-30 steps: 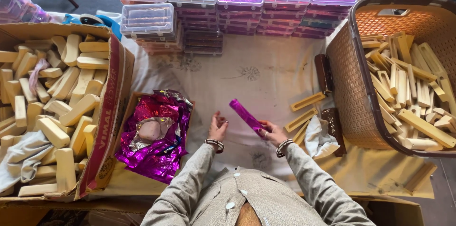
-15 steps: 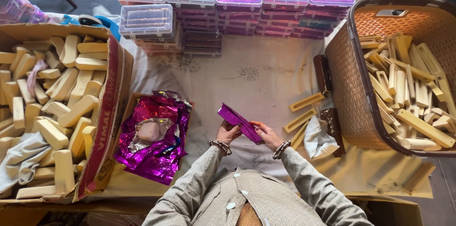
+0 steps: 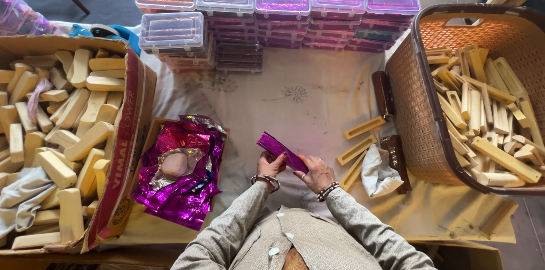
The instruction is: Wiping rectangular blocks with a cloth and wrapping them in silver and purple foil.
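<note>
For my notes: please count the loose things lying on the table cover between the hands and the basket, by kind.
Pale yellow flat sticks: 3
Dark brown rectangular blocks: 2
Crumpled white bundle: 1
Total: 6

Both hands gripped a purple foil-wrapped bar: left hand at its near side, right hand at its 4 o'clock end. A pile of purple foil sheets lay at 9 o'clock, loose cream bars at 3 o'clock.
</note>
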